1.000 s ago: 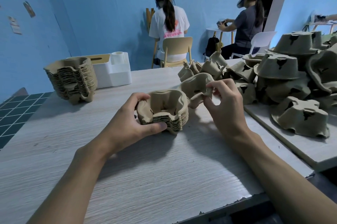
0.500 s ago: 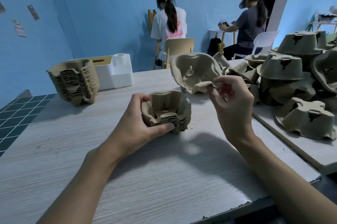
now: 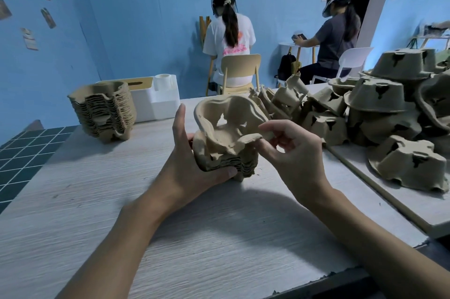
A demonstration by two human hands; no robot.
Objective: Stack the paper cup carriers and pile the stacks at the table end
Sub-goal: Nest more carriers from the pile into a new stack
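at the far left end of the bench (image 3: pixel 219 237) a tall stack (image 3: pixel 104 113) of nested carriers is standing just beside a white box (image 3: pixel 155 101), so part of the job is looking done. moving right, the left hand (image 3: pixel 192 167) is steadying a small stack (image 3: pixel 229 164) near the middle of the bench. its thumb is curling round the front of the base while its fingers (image 3: pixel 179 118) are lying straight up along the left side, clamping the stack between them. a single carrier (image 3: pixel 229 121) is sitting tilted on top of that small stack, open side up and not yet seated in the nest. the right hand (image 3: pixel 292 152) is pinching the carrier's near right rim, its fingers (image 3: pixel 275 127) closing together on the pulp edge. further right, a big heap (image 3: pixel 379 108) of loose carriers is lying jumbled, mostly upside down, across a neighbouring board (image 3: pixel 401 206). judging by this, the work is sitting in its early half: one stack is piled, a second is only a few layers deep, and the heap is waiting to be nested and moved to the left end.
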